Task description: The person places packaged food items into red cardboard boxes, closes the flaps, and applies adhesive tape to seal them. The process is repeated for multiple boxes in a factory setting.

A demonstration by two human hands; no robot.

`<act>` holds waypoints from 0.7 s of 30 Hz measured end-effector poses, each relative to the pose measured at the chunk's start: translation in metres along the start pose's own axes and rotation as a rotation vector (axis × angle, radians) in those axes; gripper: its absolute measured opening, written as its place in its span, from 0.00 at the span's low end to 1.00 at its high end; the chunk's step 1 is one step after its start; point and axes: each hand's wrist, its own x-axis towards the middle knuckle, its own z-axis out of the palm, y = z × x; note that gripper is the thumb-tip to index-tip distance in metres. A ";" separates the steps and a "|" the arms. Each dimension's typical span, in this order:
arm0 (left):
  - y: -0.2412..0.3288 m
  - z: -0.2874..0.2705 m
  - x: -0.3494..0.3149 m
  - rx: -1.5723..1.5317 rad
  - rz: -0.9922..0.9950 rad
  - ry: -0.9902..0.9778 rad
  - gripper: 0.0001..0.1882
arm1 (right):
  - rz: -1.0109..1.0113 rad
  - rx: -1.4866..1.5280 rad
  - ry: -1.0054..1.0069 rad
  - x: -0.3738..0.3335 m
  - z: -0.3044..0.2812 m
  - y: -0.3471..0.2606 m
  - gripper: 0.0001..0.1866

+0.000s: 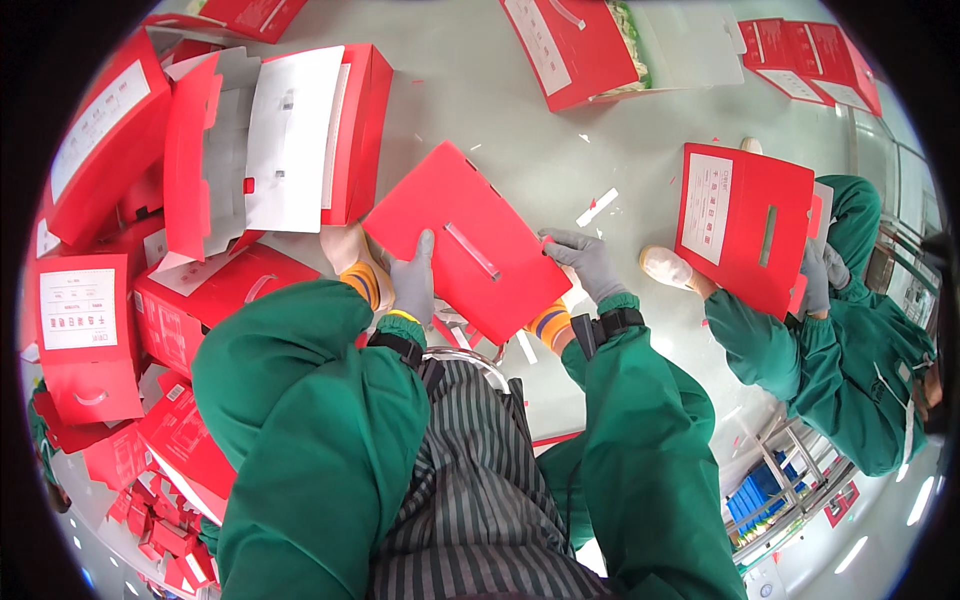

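Note:
A red cardboard carton [455, 240] with a pale carry handle [471, 250] on its upper face is held over my lap, turned at a slant. My left hand [412, 278], in a grey glove, grips its left edge with the thumb up along the side; the fingers underneath are partly hidden. At the right corner, my grey-gloved right hand [588, 262] has its fingers closed on the carton's edge. The carton's underside and contents are out of sight.
Red cartons are piled at my left, one open carton [290, 140] showing pale flaps. Ahead stands an open carton [575, 50] with green and white contents. At right, a co-worker in green [850, 350] holds a red box [745, 225]. Paper scraps [597, 206] litter the floor.

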 end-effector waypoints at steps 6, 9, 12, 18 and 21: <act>0.000 0.002 0.000 0.035 -0.024 0.015 0.46 | -0.050 -0.322 0.108 -0.004 0.004 -0.010 0.15; -0.001 0.001 0.002 0.004 -0.028 0.013 0.46 | -0.124 -0.339 0.121 -0.008 0.010 -0.008 0.14; -0.003 0.000 0.004 -0.035 -0.113 0.019 0.47 | -0.244 -0.432 0.176 -0.018 0.022 -0.005 0.13; -0.007 0.007 0.004 -0.083 -0.066 0.045 0.45 | -0.485 -1.003 0.369 -0.051 0.066 0.001 0.24; -0.007 0.011 0.003 -0.003 0.052 0.105 0.42 | -0.609 -1.019 0.403 -0.056 0.087 -0.002 0.32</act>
